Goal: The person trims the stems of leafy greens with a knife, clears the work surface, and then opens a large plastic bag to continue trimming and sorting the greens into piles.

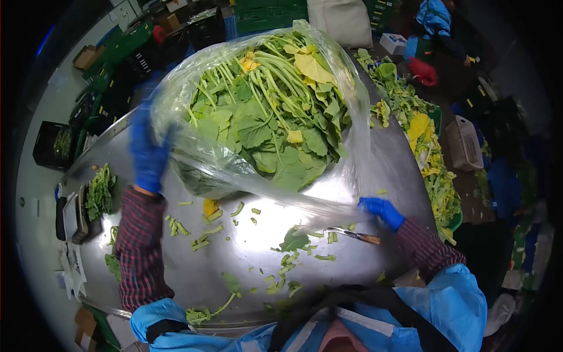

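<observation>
A large clear plastic bag lies on the steel table, its mouth wide on my side. Leafy green vegetables with long stalks and some yellow leaves fill it. My right hand, in a blue glove, grips the stretched edge of the bag at its near right corner. At the bag's left side is my left hand, also blue-gloved and smeared by motion; whether its fingers hold the plastic cannot be made out. A knife with a wooden handle rests on the table just below my right hand.
Cut stalk pieces and loose leaves litter the steel table. Yellow and green trimmings fill a green container along the right edge. A scale-like device stands at left, greens beside it. Another person is at the upper right.
</observation>
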`<action>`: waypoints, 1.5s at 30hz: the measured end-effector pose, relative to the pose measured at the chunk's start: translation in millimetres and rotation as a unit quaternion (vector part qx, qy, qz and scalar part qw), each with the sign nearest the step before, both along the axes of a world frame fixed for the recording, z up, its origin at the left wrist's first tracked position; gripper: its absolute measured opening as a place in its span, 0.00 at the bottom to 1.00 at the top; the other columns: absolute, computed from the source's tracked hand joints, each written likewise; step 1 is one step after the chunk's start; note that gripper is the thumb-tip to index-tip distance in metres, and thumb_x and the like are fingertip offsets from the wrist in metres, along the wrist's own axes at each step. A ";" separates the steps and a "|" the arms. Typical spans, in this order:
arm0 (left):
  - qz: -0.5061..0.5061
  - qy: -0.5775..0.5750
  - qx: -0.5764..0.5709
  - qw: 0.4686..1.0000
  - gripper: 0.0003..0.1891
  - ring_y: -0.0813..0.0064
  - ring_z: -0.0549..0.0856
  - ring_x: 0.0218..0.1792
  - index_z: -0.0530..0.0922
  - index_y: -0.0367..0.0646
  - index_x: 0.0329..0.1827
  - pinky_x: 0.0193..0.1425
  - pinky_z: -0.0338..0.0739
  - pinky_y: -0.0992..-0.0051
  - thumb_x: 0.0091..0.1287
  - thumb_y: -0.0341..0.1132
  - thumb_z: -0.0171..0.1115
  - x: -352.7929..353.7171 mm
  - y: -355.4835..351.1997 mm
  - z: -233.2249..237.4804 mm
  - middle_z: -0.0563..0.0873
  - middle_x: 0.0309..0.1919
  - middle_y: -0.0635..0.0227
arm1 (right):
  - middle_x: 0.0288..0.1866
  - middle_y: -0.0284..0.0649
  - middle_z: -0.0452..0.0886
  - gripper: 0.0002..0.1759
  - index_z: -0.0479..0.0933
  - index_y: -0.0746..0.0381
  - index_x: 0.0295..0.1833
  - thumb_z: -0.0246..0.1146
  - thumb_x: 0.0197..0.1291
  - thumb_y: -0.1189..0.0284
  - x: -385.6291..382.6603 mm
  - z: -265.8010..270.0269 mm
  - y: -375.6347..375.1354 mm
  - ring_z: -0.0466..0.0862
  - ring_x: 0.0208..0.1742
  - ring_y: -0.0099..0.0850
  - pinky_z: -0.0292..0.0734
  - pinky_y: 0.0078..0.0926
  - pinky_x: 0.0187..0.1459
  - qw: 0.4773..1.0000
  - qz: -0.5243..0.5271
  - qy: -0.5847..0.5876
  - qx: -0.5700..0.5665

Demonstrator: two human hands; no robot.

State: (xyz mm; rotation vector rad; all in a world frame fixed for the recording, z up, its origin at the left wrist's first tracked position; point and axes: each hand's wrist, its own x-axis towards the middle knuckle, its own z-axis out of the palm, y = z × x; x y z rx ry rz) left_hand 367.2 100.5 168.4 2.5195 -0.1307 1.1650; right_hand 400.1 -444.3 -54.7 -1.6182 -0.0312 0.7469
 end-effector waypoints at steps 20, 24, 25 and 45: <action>0.023 0.318 -0.194 0.928 0.06 0.71 0.82 0.35 0.81 0.41 0.36 0.42 0.75 0.75 0.56 0.28 0.62 -122.6 63.7 -64.8 0.84 0.30 0.64 | 0.52 0.43 0.74 0.25 0.76 0.55 0.53 0.60 0.54 0.52 168.4 198.2 356.2 0.75 0.54 0.40 0.70 0.36 0.54 0.684 0.234 -0.669 -0.175; -0.092 0.042 -0.285 0.953 0.11 0.81 0.81 0.38 0.78 0.40 0.44 0.43 0.73 0.79 0.57 0.23 0.59 -80.9 5.5 12.7 0.83 0.36 0.69 | 0.51 0.45 0.76 0.29 0.71 0.54 0.59 0.58 0.56 0.49 145.2 195.7 358.0 0.78 0.49 0.44 0.72 0.38 0.50 0.668 0.253 -0.658 -0.239; -0.129 0.000 -0.295 0.947 0.11 0.81 0.80 0.38 0.78 0.40 0.44 0.43 0.73 0.79 0.58 0.23 0.58 -62.3 -4.6 22.4 0.83 0.36 0.68 | 0.51 0.45 0.76 0.29 0.71 0.54 0.59 0.58 0.56 0.49 139.0 194.7 352.0 0.78 0.49 0.44 0.72 0.38 0.50 0.666 0.257 -0.657 -0.243; 0.074 0.046 -0.102 0.991 0.23 0.63 0.79 0.53 0.74 0.50 0.57 0.58 0.71 0.69 0.56 0.36 0.64 116.9 141.8 -34.1 0.77 0.54 0.58 | 0.57 0.36 0.74 0.25 0.69 0.62 0.63 0.62 0.59 0.73 96.3 232.7 126.7 0.76 0.50 0.22 0.71 0.25 0.54 0.905 0.326 -0.212 -0.173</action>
